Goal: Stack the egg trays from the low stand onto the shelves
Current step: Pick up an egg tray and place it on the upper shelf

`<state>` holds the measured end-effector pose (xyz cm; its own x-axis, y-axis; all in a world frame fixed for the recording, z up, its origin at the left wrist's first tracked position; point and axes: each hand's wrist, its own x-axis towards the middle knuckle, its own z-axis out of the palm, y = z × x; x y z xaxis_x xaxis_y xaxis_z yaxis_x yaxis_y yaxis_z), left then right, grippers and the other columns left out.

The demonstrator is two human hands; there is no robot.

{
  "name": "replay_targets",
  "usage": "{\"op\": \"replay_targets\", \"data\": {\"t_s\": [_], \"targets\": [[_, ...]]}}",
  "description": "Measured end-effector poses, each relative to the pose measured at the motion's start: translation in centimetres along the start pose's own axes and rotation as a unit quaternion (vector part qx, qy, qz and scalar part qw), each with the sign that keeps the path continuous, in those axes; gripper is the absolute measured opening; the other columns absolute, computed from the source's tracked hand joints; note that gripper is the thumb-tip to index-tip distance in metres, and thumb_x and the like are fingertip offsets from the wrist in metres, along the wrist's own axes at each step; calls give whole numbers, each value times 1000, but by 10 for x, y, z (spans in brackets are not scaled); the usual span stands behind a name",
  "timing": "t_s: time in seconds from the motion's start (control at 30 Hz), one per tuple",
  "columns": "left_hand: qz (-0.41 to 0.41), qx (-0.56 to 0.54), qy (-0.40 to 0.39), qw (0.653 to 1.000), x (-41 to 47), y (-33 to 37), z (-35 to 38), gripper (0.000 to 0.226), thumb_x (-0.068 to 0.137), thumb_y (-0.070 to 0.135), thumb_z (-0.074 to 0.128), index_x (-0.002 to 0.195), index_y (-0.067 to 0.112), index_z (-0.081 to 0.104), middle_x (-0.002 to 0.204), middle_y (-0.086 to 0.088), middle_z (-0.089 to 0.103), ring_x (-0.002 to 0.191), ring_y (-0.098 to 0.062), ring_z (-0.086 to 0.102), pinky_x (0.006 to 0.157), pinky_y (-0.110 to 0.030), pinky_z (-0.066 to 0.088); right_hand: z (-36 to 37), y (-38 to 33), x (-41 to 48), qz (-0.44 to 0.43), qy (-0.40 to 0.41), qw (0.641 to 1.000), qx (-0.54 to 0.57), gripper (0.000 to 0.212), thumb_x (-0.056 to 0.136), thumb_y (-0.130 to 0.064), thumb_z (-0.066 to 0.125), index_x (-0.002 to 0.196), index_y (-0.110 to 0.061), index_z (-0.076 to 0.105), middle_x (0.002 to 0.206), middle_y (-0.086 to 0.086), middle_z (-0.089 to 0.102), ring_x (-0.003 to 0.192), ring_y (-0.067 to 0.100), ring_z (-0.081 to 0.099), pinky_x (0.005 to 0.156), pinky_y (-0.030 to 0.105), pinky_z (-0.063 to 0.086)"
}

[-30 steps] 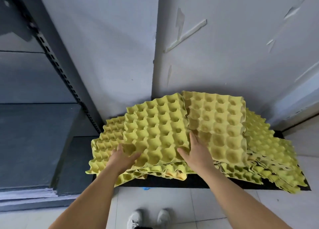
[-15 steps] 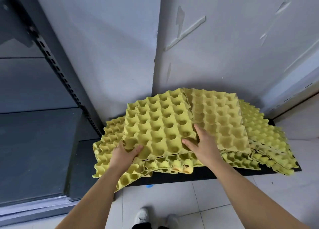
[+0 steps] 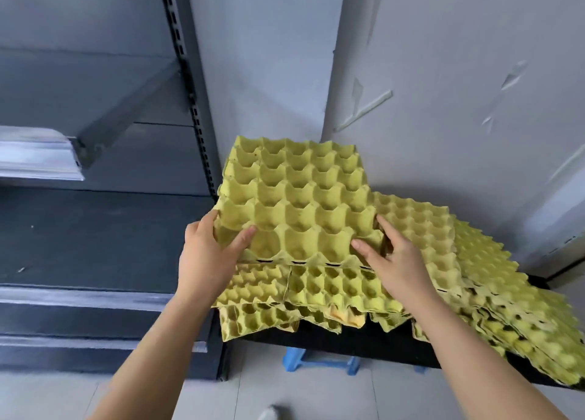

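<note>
A yellow egg tray is lifted clear of the heap, its far edge tilted up. My left hand grips its near left corner, thumb on top in a cup. My right hand grips its near right corner, thumb on top, fingers under the edge. Below lie several more yellow egg trays, spread unevenly over the low black stand. The dark shelves stand to the left, with nothing on the shelf board level with my hands.
A slotted black upright of the shelving rises just left of the lifted tray. A higher shelf edge sticks out at upper left. Grey wall panels stand behind the stand. A blue stool sits under it on the tiled floor.
Both hands have lifted the top tray off the heap, up and toward me. The view has swung up and left, bringing more of the shelves into sight.
</note>
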<state>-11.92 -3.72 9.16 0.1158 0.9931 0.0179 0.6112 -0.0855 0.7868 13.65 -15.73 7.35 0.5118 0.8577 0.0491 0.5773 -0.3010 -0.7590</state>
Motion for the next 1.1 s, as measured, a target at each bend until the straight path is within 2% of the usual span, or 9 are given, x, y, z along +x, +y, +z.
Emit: {"op": "replay_targets", "data": {"t_s": [0.07, 0.13, 0.27, 0.4, 0.5, 0.57, 0.63, 0.73, 1.1], "targets": [[17, -1, 26, 1000, -18, 10, -23, 73, 84, 61, 60, 145, 26, 42, 135, -5, 46, 84, -8, 52, 71, -27, 40, -11, -22, -17, -24, 12, 1000, 4, 84, 78, -62, 61, 150, -32, 28, 146, -3, 43, 89, 14, 64, 80, 28, 48], [37, -10, 48, 998, -35, 18, -47, 70, 83, 63, 60, 141, 28, 45, 130, -3, 50, 94, -12, 51, 76, -29, 40, -23, -47, -32, -38, 27, 999, 18, 78, 82, -54, 63, 149, -30, 30, 132, -1, 55, 89, 34, 65, 75, 36, 52], [70, -31, 107, 991, -58, 28, -100, 72, 80, 68, 59, 139, 28, 48, 122, 0, 57, 102, -14, 55, 80, -32, 44, -38, -96, -49, -95, 44, 993, 47, 80, 78, -58, 63, 147, -31, 35, 99, -27, 52, 51, 22, 52, 61, 40, 56], [88, -61, 171, 979, -69, 25, -162, 84, 70, 81, 55, 136, 30, 51, 116, 3, 63, 106, -15, 59, 92, -40, 51, -32, -150, -54, -166, 48, 979, 109, 83, 73, -61, 68, 144, -31, 40, 126, -14, 58, 103, 13, 64, 92, 32, 52], [90, -85, 226, 966, -71, 14, -212, 75, 77, 67, 64, 138, 26, 51, 117, 3, 63, 109, -15, 56, 94, -34, 47, -11, -197, -53, -197, 49, 969, 141, 79, 73, -58, 70, 142, -28, 44, 123, -4, 63, 102, 10, 64, 91, 24, 49], [89, -93, 251, 959, -71, 1, -247, 69, 79, 63, 66, 135, 26, 54, 115, 5, 64, 108, -14, 57, 92, -33, 46, 10, -233, -54, -219, 42, 963, 154, 83, 69, -67, 70, 139, -29, 47, 124, -3, 64, 110, 14, 62, 95, 32, 50], [88, -106, 257, 957, -67, -17, -284, 48, 81, 59, 68, 120, 32, 63, 104, 9, 69, 99, -12, 61, 84, -32, 48, 37, -269, -54, -235, 30, 958, 163, 87, 64, -72, 70, 137, -29, 49, 127, -9, 61, 116, 10, 58, 99, 37, 48], [85, -114, 256, 956, -60, -52, -341, 23, 83, 52, 71, 95, 32, 68, 85, 7, 72, 83, -15, 65, 73, -33, 50, 85, -322, -58, -254, 18, 953, 167, 75, 72, -52, 76, 136, -21, 52, 113, -8, 65, 95, 4, 61, 86, 25, 46], [35, -95, 269, 958, 32, -182, -508, 77, 56, 80, 66, 83, 7, 67, 75, -14, 67, 73, -39, 60, 67, -50, 51, 246, -481, -40, -271, -45, 954, 120, 62, 74, -54, 72, 124, -19, 61, 99, -10, 68, 90, 8, 62, 71, 21, 44]]}}
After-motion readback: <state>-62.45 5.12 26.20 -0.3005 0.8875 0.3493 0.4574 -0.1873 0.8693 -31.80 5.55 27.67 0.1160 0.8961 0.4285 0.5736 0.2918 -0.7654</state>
